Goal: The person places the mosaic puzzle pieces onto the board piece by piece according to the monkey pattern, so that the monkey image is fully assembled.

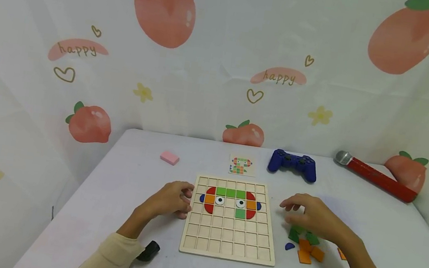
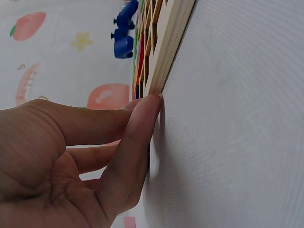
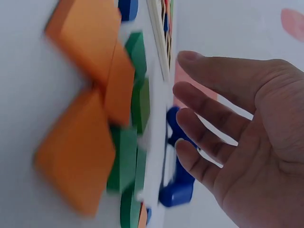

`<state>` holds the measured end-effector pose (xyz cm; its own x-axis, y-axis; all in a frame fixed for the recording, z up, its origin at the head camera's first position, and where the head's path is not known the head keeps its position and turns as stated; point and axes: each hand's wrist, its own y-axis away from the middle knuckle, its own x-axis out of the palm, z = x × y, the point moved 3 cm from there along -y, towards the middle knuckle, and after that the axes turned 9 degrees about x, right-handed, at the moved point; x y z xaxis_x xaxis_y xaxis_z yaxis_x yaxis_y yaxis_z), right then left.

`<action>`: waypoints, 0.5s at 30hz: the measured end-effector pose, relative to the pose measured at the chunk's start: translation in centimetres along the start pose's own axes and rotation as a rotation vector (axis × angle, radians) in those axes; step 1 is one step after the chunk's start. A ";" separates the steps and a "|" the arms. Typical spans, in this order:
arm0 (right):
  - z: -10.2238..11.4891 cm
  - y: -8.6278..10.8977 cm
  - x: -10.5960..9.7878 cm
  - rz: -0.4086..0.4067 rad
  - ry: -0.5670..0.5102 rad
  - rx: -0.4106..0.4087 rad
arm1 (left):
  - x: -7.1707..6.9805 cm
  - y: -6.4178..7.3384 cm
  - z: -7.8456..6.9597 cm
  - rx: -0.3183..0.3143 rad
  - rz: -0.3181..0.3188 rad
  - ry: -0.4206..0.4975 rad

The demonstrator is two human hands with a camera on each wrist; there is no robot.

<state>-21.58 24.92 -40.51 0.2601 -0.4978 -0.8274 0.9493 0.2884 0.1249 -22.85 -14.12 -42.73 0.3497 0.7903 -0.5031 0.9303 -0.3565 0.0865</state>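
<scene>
A wooden grid board lies on the table, with red, orange, green and blue pieces and two eye discs set in its upper rows. At the board's left side is my left hand; in the left wrist view its fingertips touch the board's edge, low by the table. To the right of the board my right hand hovers with loosely bent fingers and holds nothing. Loose orange squares, green pieces and a blue half-circle lie close below it.
Behind the board stands a pattern card. A pink block lies at the back left, a blue game controller at the back right. Further right is a red microphone. A printed cloth hangs behind the table.
</scene>
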 end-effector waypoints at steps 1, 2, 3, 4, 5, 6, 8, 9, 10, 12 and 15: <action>-0.4 0.2 -0.2 0.004 -0.002 0.008 | 0.0 0.0 0.0 0.002 -0.003 -0.001; -0.7 0.3 -0.3 0.009 -0.002 0.009 | 0.0 0.0 0.0 0.003 -0.004 -0.004; -1.0 0.4 -0.4 0.013 -0.002 0.010 | 0.0 0.0 0.0 0.005 -0.005 -0.007; -1.2 0.5 -0.5 0.017 0.000 0.013 | 0.0 0.1 0.0 0.002 -0.007 -0.007; -1.4 0.7 -0.6 0.022 0.000 0.017 | 0.0 0.1 0.0 0.002 -0.008 -0.008; -1.7 0.8 -0.6 0.031 -0.003 0.026 | 0.0 0.1 0.0 0.001 -0.008 -0.006; -2.1 1.0 -0.6 0.051 -0.005 0.045 | 0.1 0.0 0.1 -0.003 -0.007 -0.001; -2.3 1.1 -0.6 0.062 -0.009 0.056 | 0.1 0.0 0.1 -0.002 -0.008 -0.001; -2.4 1.2 -0.6 0.072 -0.013 0.069 | 0.1 0.0 0.1 -0.001 -0.007 -0.002; -2.7 1.3 -0.5 0.090 -0.024 0.089 | 0.1 0.0 0.0 0.003 -0.005 -0.004; -2.9 1.5 -0.4 0.104 -0.040 0.104 | 0.1 0.0 0.0 0.007 -0.004 -0.011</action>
<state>-20.78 27.90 -41.56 0.3632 -0.5024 -0.7846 0.9294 0.2552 0.2668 -22.78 -14.05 -42.73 0.3446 0.7861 -0.5131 0.9308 -0.3570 0.0781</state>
